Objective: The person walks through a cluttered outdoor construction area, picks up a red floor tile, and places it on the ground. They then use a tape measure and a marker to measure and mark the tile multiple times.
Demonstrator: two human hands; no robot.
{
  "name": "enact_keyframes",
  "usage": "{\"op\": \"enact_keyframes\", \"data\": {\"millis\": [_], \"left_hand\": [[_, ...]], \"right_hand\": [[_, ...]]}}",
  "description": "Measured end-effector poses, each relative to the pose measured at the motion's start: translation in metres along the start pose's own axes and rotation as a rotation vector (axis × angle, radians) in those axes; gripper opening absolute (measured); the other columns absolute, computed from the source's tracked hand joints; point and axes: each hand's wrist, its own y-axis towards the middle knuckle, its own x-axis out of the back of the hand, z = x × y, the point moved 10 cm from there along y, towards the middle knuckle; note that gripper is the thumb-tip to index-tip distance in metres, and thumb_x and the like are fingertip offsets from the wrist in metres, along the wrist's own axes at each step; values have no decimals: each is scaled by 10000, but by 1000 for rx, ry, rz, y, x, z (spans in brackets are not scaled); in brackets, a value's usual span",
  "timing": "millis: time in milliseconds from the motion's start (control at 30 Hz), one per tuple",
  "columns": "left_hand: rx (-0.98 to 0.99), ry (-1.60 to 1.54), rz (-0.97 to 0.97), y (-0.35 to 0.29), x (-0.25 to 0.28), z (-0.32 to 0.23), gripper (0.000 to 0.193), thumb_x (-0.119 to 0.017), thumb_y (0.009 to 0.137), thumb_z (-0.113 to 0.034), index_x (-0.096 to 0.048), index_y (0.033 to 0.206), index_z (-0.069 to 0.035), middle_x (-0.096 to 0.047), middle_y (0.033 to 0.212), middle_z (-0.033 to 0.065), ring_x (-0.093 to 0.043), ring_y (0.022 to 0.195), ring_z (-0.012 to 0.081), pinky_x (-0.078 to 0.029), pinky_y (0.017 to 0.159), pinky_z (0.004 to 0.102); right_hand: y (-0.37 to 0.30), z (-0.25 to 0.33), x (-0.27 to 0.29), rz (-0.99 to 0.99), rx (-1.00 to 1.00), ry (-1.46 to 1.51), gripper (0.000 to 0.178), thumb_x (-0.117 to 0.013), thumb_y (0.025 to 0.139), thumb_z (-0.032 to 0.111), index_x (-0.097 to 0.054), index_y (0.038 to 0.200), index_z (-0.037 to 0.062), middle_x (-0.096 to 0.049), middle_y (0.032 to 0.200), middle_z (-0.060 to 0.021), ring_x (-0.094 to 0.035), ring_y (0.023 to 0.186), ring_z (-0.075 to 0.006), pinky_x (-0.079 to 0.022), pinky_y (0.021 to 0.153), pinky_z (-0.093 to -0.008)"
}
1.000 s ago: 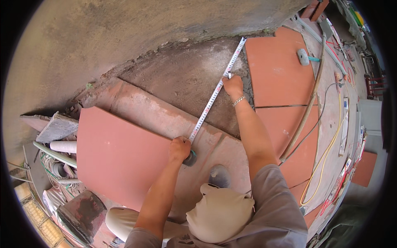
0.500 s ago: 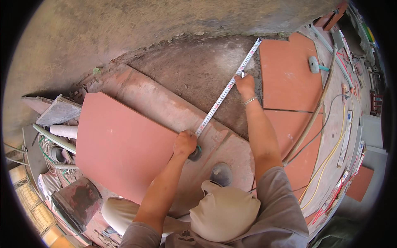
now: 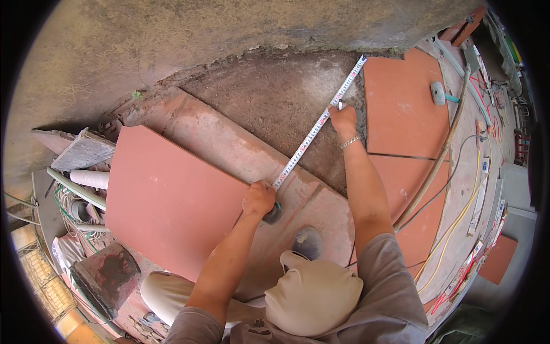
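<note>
A white tape measure blade (image 3: pixel 305 143) runs diagonally over bare mortar, from my left hand up to the corner beside a laid red tile (image 3: pixel 405 106). My left hand (image 3: pixel 259 198) is closed at the near end, around the dark, green-edged tape measure case (image 3: pixel 273 213), which shows partly below the fingers. Farther along the blade, my right hand (image 3: pixel 344 121) is closed and rests at its edge. A short, thin, light and dark object (image 3: pixel 341 105) sticks out of its fingers; its kind is unclear. Left of my left hand lies a large loose red tile (image 3: pixel 172 198).
A rough wall (image 3: pixel 189 34) bounds the far side. On the laid tiles rest a mallet (image 3: pixel 438 93) and a long bent pole (image 3: pixel 438 160). Cables (image 3: pixel 458 215) run along the right. A mortar-smeared bucket (image 3: pixel 107 278) and broken slabs (image 3: pixel 89 152) are at left.
The view has shifted slightly. Both hands keep their places on the tape measure, and the blade stays extended along the same line.
</note>
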Motion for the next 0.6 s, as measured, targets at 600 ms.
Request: {"op": "enact_keyframes", "data": {"millis": [600], "left_hand": [[-30, -27, -39, 2, 0, 1, 264, -624, 872, -302, -732, 1010, -104, -717, 1024, 210, -687, 1005, 379, -536, 887, 445]], "right_hand": [[-13, 5, -2, 123, -20, 95, 371, -715, 852, 309, -705, 917, -56, -701, 860, -267, -686, 822, -416, -516, 745, -459]]}}
